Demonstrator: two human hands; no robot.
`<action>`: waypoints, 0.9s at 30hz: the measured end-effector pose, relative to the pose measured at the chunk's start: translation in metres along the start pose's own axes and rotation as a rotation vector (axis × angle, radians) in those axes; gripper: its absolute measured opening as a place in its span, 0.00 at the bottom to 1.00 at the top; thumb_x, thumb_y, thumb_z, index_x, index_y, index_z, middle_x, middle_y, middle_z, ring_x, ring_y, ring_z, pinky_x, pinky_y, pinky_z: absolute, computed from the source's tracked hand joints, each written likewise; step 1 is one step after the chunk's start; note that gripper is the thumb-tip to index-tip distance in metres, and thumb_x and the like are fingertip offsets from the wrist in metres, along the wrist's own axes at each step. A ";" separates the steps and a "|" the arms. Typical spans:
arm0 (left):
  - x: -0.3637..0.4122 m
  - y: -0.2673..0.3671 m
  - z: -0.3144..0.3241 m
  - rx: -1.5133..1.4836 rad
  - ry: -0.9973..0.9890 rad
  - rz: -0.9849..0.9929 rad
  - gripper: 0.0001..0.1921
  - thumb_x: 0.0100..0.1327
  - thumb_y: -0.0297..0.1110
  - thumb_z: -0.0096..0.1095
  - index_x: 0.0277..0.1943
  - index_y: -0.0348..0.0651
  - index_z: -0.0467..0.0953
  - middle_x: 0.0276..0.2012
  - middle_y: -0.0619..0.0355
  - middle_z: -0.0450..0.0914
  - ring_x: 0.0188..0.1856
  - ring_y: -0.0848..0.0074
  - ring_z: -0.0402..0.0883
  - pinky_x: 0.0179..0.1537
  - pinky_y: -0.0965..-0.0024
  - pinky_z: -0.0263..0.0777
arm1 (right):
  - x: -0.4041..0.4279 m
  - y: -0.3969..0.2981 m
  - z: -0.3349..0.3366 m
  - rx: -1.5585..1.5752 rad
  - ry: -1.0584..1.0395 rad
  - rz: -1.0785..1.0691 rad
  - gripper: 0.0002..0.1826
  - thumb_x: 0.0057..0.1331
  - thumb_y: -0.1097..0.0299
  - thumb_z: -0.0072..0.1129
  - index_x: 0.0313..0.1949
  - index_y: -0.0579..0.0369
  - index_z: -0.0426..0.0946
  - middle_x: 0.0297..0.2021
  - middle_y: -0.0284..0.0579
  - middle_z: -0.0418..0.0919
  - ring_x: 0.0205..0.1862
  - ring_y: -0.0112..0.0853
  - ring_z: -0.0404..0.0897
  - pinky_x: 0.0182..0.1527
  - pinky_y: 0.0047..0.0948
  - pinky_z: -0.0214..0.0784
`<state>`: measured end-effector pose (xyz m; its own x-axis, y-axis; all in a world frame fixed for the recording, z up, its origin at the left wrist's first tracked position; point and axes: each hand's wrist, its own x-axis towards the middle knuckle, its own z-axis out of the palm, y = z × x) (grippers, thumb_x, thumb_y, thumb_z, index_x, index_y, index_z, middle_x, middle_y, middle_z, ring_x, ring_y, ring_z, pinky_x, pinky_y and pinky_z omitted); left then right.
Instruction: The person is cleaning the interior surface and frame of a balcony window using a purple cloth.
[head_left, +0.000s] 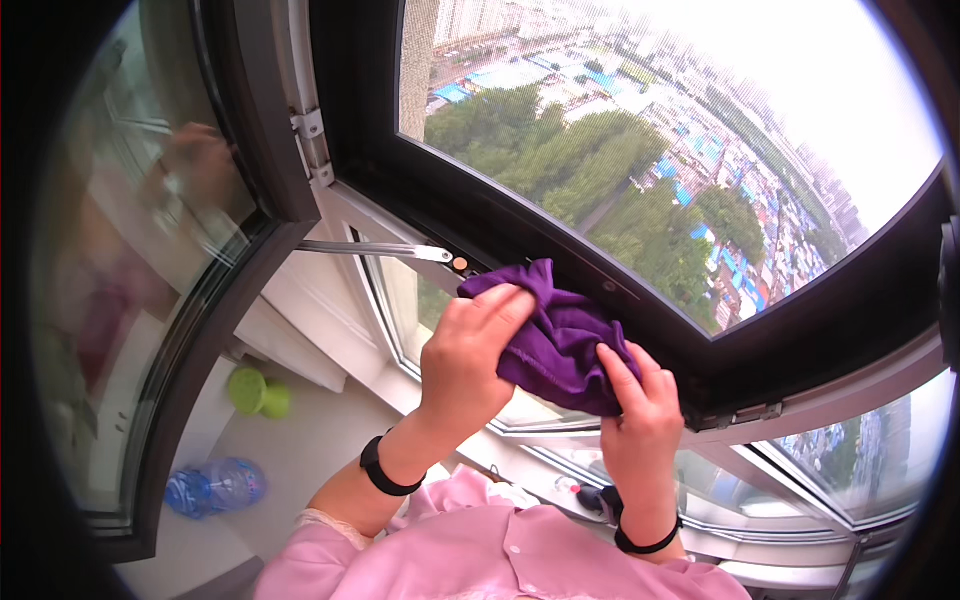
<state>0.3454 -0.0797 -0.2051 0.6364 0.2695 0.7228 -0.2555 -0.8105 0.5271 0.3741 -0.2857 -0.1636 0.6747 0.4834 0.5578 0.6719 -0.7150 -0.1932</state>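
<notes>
A crumpled purple cloth (562, 341) lies between my two hands against the lower part of the dark window frame (517, 217). My left hand (472, 345) grips its left end, fingers pressed onto the fabric. At the cloth's right edge, my right hand (641, 397) pinches the fabric between fingers and thumb. Part of the frame's bottom rail is hidden behind the cloth. Just left of it, a metal stay arm (375, 250) runs from the frame to the opened window sash (277, 255).
The opened glass sash swings inward on my left. Below it on the floor are a green stool-shaped object (259, 392) and a large clear blue plastic bottle (216, 486). A hinge (311, 124) joins sash and frame. Beyond the window screen (615, 150) are treetops and buildings far below.
</notes>
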 end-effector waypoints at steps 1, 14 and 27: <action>0.000 0.003 0.002 0.018 -0.028 0.005 0.29 0.48 0.22 0.70 0.57 0.48 0.85 0.56 0.60 0.83 0.51 0.59 0.80 0.49 0.61 0.80 | -0.004 -0.001 0.003 -0.025 -0.014 0.005 0.37 0.47 0.87 0.60 0.59 0.45 0.86 0.57 0.44 0.83 0.48 0.44 0.81 0.49 0.41 0.79; -0.037 -0.051 -0.007 0.007 -0.001 -0.255 0.17 0.50 0.21 0.71 0.44 0.44 0.85 0.48 0.57 0.83 0.49 0.55 0.81 0.52 0.58 0.77 | 0.031 -0.039 0.063 0.041 0.056 -0.176 0.22 0.52 0.78 0.66 0.48 0.46 0.88 0.54 0.41 0.83 0.39 0.37 0.82 0.36 0.34 0.79; -0.037 -0.050 -0.027 -0.041 0.184 -0.350 0.19 0.50 0.20 0.74 0.47 0.42 0.84 0.48 0.53 0.83 0.51 0.54 0.82 0.54 0.58 0.77 | 0.055 -0.055 0.084 0.122 0.030 -0.215 0.23 0.48 0.80 0.68 0.46 0.45 0.86 0.52 0.38 0.82 0.44 0.38 0.83 0.37 0.35 0.80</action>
<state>0.3154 -0.0352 -0.2457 0.5501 0.6173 0.5624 -0.0776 -0.6328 0.7705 0.4004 -0.1772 -0.1901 0.5044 0.6014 0.6197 0.8322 -0.5301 -0.1629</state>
